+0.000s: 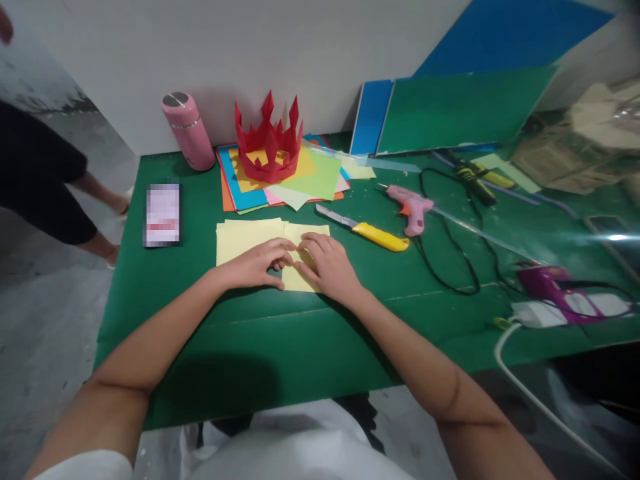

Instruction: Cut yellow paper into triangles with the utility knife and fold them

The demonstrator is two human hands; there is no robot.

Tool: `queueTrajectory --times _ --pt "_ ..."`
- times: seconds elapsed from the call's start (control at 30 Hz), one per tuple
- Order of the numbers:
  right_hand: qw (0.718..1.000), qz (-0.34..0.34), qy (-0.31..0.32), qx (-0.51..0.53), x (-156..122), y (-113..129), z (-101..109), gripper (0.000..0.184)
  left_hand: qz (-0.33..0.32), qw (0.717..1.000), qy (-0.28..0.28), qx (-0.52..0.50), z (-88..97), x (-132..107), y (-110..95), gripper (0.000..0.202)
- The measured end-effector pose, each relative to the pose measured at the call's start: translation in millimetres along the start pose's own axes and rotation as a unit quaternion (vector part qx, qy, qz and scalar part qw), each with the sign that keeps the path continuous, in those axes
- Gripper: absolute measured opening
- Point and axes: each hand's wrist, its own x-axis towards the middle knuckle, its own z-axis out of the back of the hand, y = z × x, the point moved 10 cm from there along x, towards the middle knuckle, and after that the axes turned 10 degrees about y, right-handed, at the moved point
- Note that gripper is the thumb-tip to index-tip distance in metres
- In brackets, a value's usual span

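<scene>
Pale yellow paper (250, 235) lies on the green tabletop in front of me, in what looks like two overlapping parts. My left hand (255, 263) rests over its middle, fingers bent and thumb held apart, with green tabletop showing in the gap. From the other side my right hand (330, 267) lies on the right part of the paper, fingers bent and thumb spread from them. The fingertips of both hands meet near the paper's centre. Beyond my right hand lies a yellow utility knife (383, 237) with its blade out.
A red paper crown (270, 150) stands on coloured sheets (320, 175) at the back. A pink bottle (189, 132) and a phone (163, 215) are left. Rightward lie a pink glue gun (411, 208), its cord, pliers (475, 183) and a power strip (543, 313). A person's legs (45, 180) show left.
</scene>
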Motion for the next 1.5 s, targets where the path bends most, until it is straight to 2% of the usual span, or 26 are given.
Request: queueTrajectory --times 0.13,0.27,0.33,0.63,0.73,0.83,1.0,1.1,1.33,1.5 --pt "1.000 -0.003 0.001 0.008 0 0 0 0.022 0.014 0.999 -0.008 0.032 -1.5 2 0 0.033" --pt "1.000 0.002 0.011 0.016 1 2 0 0.023 0.054 0.992 -0.047 0.104 -0.8 4 -3 0.022" --pt "1.000 0.003 0.022 0.014 0 0 1 0.024 0.065 0.989 -0.049 0.127 -2.9 6 -4 0.021" --pt "0.997 -0.069 -0.009 -0.040 -15 -46 23 0.029 0.057 0.983 -0.044 0.166 -6.4 6 -8 0.021" --pt "0.995 -0.089 0.004 -0.046 -17 -54 25 0.032 0.058 0.978 -0.050 0.194 -7.1 6 -8 0.022" --pt "0.993 -0.096 0.044 -0.055 -20 -61 25 0.041 0.056 0.972 -0.060 0.220 -6.9 6 -8 0.025" --pt "0.988 -0.074 0.121 -0.058 -28 -66 21 0.072 0.053 0.966 -0.063 0.246 -6.7 6 -8 0.026" --pt "0.985 -0.069 0.147 -0.060 -32 -67 18 0.087 0.046 0.964 -0.066 0.255 -6.1 5 -10 0.028" --pt "0.982 -0.064 0.166 -0.070 -32 -61 14 0.104 0.048 0.961 -0.058 0.266 -6.1 5 -13 0.026" --pt "0.978 -0.058 0.188 -0.071 -37 -57 14 0.099 0.050 0.961 -0.061 0.266 -6.1 4 -13 0.026"
